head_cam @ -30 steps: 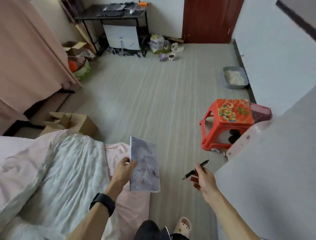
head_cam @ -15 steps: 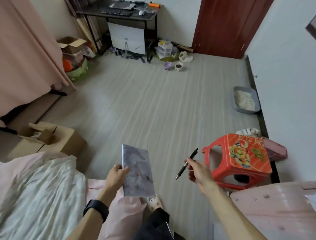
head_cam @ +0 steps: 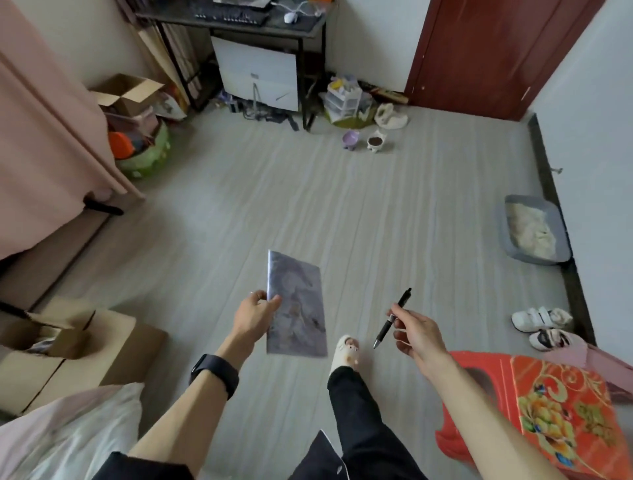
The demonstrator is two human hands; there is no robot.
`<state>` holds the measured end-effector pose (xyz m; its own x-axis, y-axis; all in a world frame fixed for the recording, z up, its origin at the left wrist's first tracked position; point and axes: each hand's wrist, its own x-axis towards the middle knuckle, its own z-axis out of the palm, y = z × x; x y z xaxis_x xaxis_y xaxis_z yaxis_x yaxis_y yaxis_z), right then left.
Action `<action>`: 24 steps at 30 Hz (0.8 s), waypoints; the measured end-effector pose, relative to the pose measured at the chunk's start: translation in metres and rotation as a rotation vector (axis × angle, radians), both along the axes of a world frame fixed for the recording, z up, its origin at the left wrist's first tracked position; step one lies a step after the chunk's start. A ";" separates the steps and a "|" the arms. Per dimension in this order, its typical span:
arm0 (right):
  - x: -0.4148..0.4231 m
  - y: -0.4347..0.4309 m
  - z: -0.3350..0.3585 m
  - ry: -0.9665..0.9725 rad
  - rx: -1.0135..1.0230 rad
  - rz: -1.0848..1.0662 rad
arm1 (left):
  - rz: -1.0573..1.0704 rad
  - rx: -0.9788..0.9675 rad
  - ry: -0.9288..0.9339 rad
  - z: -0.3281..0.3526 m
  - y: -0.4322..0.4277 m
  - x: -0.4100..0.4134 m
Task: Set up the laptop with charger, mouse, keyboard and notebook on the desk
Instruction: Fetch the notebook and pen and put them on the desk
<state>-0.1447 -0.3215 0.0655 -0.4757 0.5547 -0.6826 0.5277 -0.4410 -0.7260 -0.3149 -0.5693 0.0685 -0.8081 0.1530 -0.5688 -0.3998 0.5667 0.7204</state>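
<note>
My left hand (head_cam: 254, 317) grips a thin notebook (head_cam: 296, 305) with a grey-purple marbled cover by its left edge, held above the floor. A black pen (head_cam: 392, 318) is pinched in my right hand (head_cam: 416, 334), tip pointing down-left. Far across the room stands the black desk (head_cam: 301, 29), with a dark keyboard (head_cam: 229, 15) and a white mouse (head_cam: 290, 16) on top. A laptop's lower edge (head_cam: 243, 2) barely shows at the frame's top. No charger can be made out.
A red plastic stool (head_cam: 561, 411) stands right beside me, with sneakers (head_cam: 541, 325) and a grey litter tray (head_cam: 534, 233) along the right wall. Cardboard boxes (head_cam: 68, 349) and bedding (head_cam: 68, 435) lie at left. Two small bowls (head_cam: 363, 140) sit on the floor before the desk.
The view has advanced from the bed toward the desk; the stool and box have slid closer and lower. Both hands keep the same hold on notebook and pen. One slippered foot has stepped forward.
</note>
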 end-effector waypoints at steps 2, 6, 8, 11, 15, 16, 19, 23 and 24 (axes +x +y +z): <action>-0.054 0.013 -0.003 -0.009 -0.006 0.059 | 0.012 -0.019 0.008 -0.001 0.013 -0.045; -0.190 0.042 -0.003 0.001 -0.020 0.186 | 0.107 -0.050 0.002 -0.001 0.033 -0.148; -0.269 0.054 0.007 0.036 -0.024 0.253 | 0.183 -0.046 0.020 0.006 0.040 -0.205; -0.365 0.061 0.023 0.049 0.002 0.354 | 0.276 -0.036 0.045 0.018 0.040 -0.273; -0.496 0.064 0.035 0.109 0.004 0.444 | 0.371 0.019 0.060 0.028 0.037 -0.372; -0.536 0.063 0.035 0.125 0.014 0.457 | 0.385 0.023 0.078 0.027 0.035 -0.406; -0.638 0.059 0.038 0.141 0.054 0.478 | 0.398 0.026 0.127 0.028 0.027 -0.502; -0.770 0.058 0.057 0.181 0.108 0.472 | 0.394 0.055 0.143 0.049 0.015 -0.635; -0.804 0.057 0.065 0.195 0.121 0.472 | 0.388 0.065 0.157 0.059 0.013 -0.670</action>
<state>-0.9487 -0.2647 0.1306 -0.8047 0.3189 -0.5008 0.4988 -0.0946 -0.8616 -0.9849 -0.5567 0.1278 -0.8888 -0.1479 -0.4337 -0.4573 0.3471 0.8188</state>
